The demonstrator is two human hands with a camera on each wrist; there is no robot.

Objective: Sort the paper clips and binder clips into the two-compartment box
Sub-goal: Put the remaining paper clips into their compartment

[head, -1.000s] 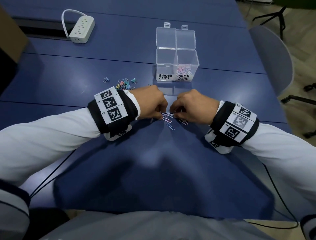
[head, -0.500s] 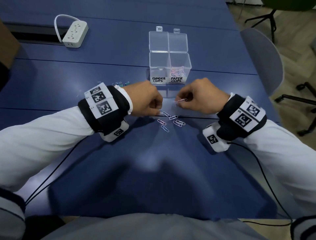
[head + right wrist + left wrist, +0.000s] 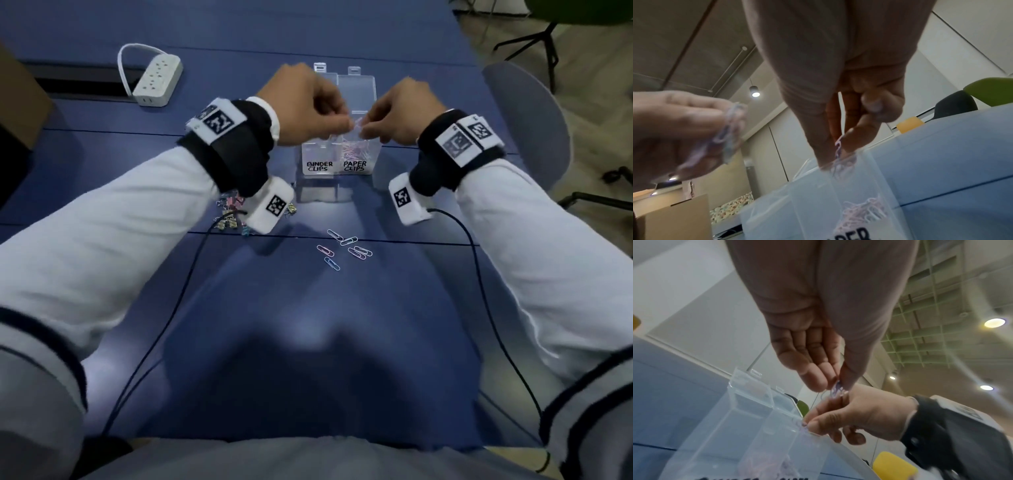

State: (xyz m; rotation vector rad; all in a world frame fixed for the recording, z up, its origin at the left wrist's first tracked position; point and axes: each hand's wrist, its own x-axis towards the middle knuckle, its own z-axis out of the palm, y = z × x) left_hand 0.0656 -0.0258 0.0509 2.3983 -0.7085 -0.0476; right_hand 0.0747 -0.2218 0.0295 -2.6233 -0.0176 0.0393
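The clear two-compartment box (image 3: 337, 171) stands open on the blue table, labelled BINDER CLIPS on the left and PAPER CLIPS on the right. Pink paper clips lie in the right compartment (image 3: 356, 150). Both hands hover over the box top. My left hand (image 3: 344, 123) pinches a few paper clips (image 3: 836, 389). My right hand (image 3: 364, 128) pinches paper clips (image 3: 837, 148) just above the paper-clip compartment's rim. Several loose paper clips (image 3: 346, 248) lie on the table in front of the box. A heap of coloured binder clips (image 3: 229, 214) shows partly under my left wrist.
A white power strip (image 3: 157, 80) lies at the back left beside a dark cable slot. A brown cardboard box (image 3: 20, 102) sits at the left edge. A grey chair (image 3: 527, 123) stands at the right of the table. Dark cables (image 3: 164, 325) run from both wrists across the near table.
Both hands have lifted from the loose paper clips on the table and moved forward and up to the box, each carrying paper clips.
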